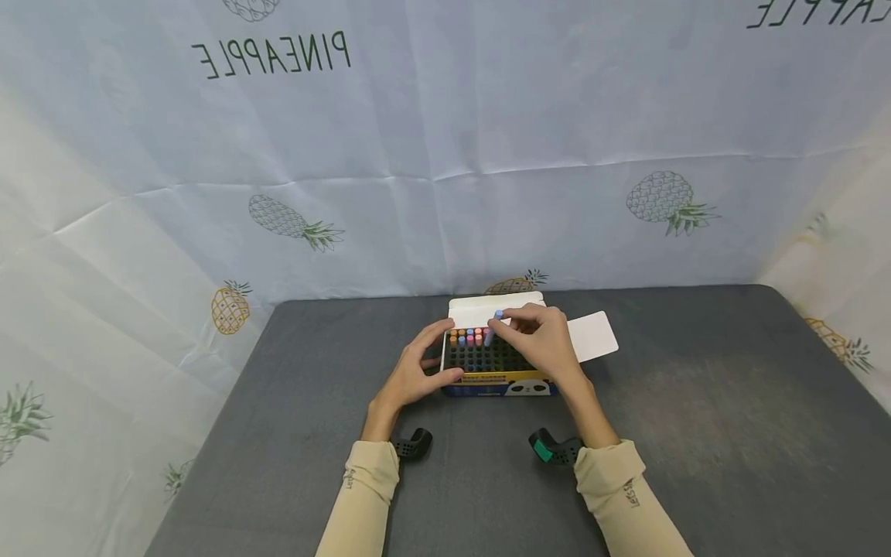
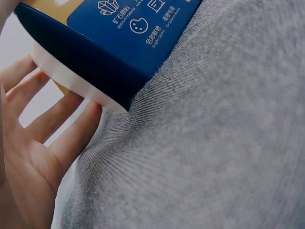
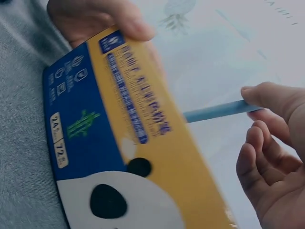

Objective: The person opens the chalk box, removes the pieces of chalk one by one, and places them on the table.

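Chalk sticks (image 1: 470,340) leftward in box (image 1: 480,390) on table (image 1: 313,402), curtain (image 1: 431,224) behind.

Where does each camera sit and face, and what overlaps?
Head: on the head, facing forward and down at an open blue-and-yellow cardboard box; left hand, right hand, tan cloth sleeves show.
Left wrist: worn there, facing the box's end; left hand shows.
Right wrist: worn there, facing the box's panda front; both hands show.
Head and right wrist share the slim blue stick the right hand pinches.

Soft, diffuse light, faint shadows
The white pineapple-print fabric backdrop (image 1: 431,108) looks bluish centrally, creamier at the sides; the right-wrist view slightly blurs the yellow-and-blue cardboard box (image 3: 119,129).
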Motion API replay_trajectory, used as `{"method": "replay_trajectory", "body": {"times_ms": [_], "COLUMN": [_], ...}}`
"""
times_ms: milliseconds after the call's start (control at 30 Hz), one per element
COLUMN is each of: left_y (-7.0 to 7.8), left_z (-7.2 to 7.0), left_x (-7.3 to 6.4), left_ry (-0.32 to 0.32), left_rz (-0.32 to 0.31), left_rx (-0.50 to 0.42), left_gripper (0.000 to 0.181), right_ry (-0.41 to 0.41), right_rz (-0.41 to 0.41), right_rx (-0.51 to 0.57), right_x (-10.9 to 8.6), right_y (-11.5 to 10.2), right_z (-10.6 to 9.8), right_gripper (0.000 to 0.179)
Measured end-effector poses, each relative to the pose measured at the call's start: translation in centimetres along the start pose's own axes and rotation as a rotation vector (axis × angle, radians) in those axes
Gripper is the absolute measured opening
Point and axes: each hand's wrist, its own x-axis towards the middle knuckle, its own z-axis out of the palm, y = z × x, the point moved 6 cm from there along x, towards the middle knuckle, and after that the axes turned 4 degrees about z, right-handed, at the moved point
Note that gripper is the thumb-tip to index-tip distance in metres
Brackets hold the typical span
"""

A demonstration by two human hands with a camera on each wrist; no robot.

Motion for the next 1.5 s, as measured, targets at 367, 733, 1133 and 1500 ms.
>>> {"method": "replay_trajectory", "body": {"times_ms": [367,733,1133,1500], "left_y": [0.0,-0.1,-0.3,-0.2], "left_z": [0.0,0.0,-0.1,0.1], "left_x": [0.0,0.2,0.0,0.2], "left_ry": [0.005,0.008,0.01,0.006], "left_rz": [0.01,0.022,0.013,0.008], "left_rx": [0.013,0.005,0.0,-0.009], "left_gripper": [0.076,0.075,0.075,0.076], "right_ry": [-0.237,-0.359,-0.669,-0.71], "right_rz": [0.069,0.057,0.148,0.238], "right_rx": [0.047,0.019,0.043,0.017], "right_x": [-2.3,-3.7,-6.1,-7.5], "right_y": [0.2,0.3,2.7,6.8], "right_z": [-2.5,-6.5,-9.6,-12.2], "right_gripper": [0.01,0.004,0.013,0.015]}}
